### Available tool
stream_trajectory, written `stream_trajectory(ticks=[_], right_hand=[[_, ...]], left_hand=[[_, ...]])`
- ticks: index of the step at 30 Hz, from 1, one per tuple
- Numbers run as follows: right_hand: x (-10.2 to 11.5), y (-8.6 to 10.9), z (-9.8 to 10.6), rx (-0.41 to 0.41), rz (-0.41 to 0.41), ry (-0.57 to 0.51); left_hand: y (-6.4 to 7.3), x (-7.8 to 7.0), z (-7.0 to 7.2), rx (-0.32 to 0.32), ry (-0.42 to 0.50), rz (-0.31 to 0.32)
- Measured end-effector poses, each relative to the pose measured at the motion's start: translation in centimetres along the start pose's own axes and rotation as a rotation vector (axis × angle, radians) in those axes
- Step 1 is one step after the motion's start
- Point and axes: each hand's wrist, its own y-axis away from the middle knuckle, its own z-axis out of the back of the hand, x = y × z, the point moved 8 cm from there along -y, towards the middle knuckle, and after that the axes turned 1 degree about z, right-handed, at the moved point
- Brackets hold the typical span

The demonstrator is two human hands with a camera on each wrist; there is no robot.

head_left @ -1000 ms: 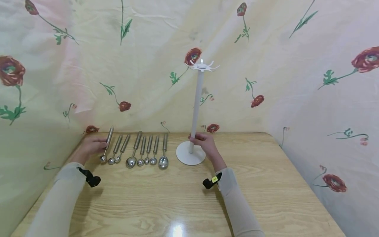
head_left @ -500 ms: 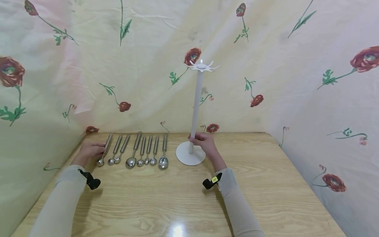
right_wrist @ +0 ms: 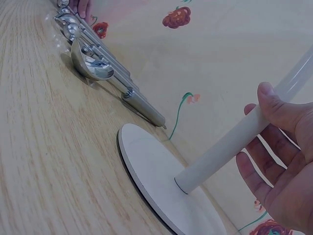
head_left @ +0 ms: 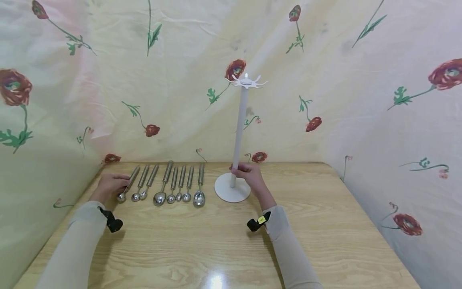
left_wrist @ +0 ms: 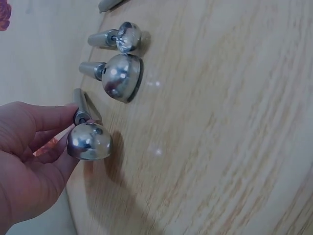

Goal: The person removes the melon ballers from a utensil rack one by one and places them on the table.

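Observation:
My left hand [head_left: 110, 185] pinches a steel melon baller [left_wrist: 89, 141] by its handle, thumb and fingers close behind the bowl. It lies at the left end of a row of similar metal scoops, bowl toward me and turned upside down in the left wrist view. Close to its right are two more small scoops [head_left: 135, 196]. With my right hand [head_left: 251, 176] I grip the lower pole of a white stand [head_left: 239, 132], which stands upright on a round base [right_wrist: 151, 171]. Thin curved hooks [head_left: 246, 82] ring its top, and nothing hangs from them.
Further right in the row lie several more scoops, among them a large one [head_left: 159, 198] and an oval one [head_left: 199, 198] nearest the stand. The wooden table [head_left: 173, 249] ends at a flowered cloth [head_left: 180, 100] behind and along both sides.
My left hand has lowered the melon baller: its raised handle has come down and its bowl has shifted slightly left and toward me. My right hand and the stand have stayed put.

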Motion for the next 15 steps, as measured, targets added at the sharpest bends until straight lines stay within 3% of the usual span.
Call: stream_trajectory(ticks=[7,15], right_hand=[[-0.28,0.08,-0.07,0.011,-0.014,-0.001],[-0.19,-0.02,-0.01,0.011,-0.016,-0.023]], left_hand=[[-0.20,0.01,-0.20,-0.009,-0.164,-0.055],[-0.40,-0.27,0.02,-0.039,-0.202,-0.095]])
